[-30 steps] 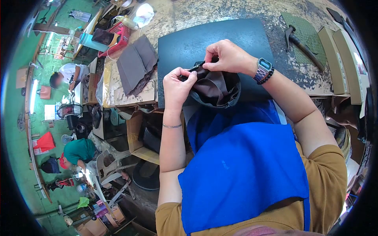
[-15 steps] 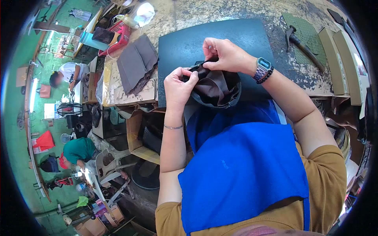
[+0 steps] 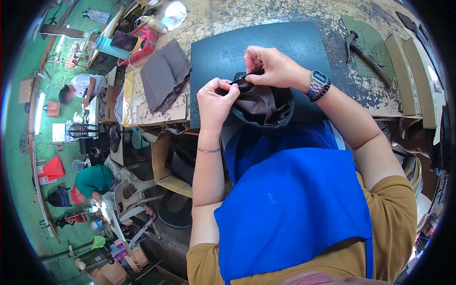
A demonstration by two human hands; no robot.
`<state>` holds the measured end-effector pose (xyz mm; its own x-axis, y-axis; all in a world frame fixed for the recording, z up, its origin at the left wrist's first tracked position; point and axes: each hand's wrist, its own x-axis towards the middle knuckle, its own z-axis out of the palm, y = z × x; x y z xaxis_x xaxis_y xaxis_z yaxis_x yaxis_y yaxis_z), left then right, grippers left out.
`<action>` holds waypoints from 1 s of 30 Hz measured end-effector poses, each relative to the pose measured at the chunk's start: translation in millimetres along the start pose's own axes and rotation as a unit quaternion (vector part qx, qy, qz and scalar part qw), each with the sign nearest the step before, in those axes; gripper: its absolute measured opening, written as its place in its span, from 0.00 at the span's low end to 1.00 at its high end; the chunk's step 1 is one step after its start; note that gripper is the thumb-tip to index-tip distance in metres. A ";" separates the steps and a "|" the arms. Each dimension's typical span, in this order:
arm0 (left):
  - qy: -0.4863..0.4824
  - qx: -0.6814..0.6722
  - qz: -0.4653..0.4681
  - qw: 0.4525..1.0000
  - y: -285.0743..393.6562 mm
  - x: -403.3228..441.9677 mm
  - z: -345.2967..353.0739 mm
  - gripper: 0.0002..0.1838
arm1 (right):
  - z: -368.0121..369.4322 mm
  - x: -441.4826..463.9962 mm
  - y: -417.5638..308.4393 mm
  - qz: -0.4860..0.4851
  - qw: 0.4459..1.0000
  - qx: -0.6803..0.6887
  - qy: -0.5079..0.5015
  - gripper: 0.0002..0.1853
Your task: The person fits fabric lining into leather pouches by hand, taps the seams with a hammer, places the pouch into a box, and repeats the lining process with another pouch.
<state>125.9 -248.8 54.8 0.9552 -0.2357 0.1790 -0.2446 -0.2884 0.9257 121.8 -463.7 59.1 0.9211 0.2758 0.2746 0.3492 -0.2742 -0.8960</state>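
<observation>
Dark bag [image 3: 260, 102] moved bit right; hands almost same place. Left hand [image 3: 216, 99] and right hand [image 3: 273, 69] both pinch bag's top edge, fingertips nearly together. Bag over black mat [image 3: 218, 57]. Seems edge-handling step; next needs steady pinch.

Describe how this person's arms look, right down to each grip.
Short mustard-brown fabric sleeves leave the forearms bare. The ungloved left grip has a thin silvery chain bracelet behind it; the ungloved right grip has a silver-coloured digital watch with a rectangular face and a bracelet of round black beads.
</observation>
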 end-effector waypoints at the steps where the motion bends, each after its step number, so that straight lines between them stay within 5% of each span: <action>1: 0.000 -0.017 -0.001 1.000 0.3 0.2 0.5 0.09 | 0.2 0.2 0.1 0.001 1.000 0.001 0.000 0.12; 9: -0.036 -0.039 0.052 0.997 5.5 2.8 3.6 0.12 | -5.3 2.2 -9.2 -0.128 0.976 -0.156 -0.078 0.13; 12: -0.084 0.028 0.090 0.992 13.9 4.7 2.6 0.11 | -13.7 9.5 -12.1 -0.074 0.971 -0.158 -0.164 0.11; 15: -0.019 -0.106 0.057 0.993 16.6 8.6 5.1 0.13 | -26.4 16.4 -16.5 -0.056 0.970 -0.228 -0.066 0.11; 18: 0.005 -0.123 0.061 0.991 14.9 2.0 -7.6 0.25 | -42.3 13.9 1.7 0.011 0.982 -0.152 0.113 0.12; 19: -0.001 -0.080 0.071 0.994 18.6 -3.9 -10.3 0.31 | -51.9 8.8 -10.8 0.156 0.982 -0.086 0.060 0.15; 26: -0.013 -0.045 0.003 0.999 11.7 -15.9 -0.2 0.39 | -24.1 -49.0 -40.1 0.211 0.973 0.088 0.041 0.14; 28: -0.029 -0.047 -0.035 0.998 19.7 -13.8 0.5 0.37 | -12.1 -64.9 -55.9 0.225 0.970 0.090 -0.015 0.13; 30: -0.070 -0.063 0.027 0.995 19.2 -11.6 0.0 0.35 | -3.8 -75.8 -74.5 0.205 0.977 0.024 -0.051 0.15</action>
<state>110.2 -251.6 70.5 0.9069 -0.3765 0.1889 -0.2628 -0.1552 0.9523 26.5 -467.6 106.3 0.9592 0.2424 -0.1455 -0.0569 -0.3385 -0.9393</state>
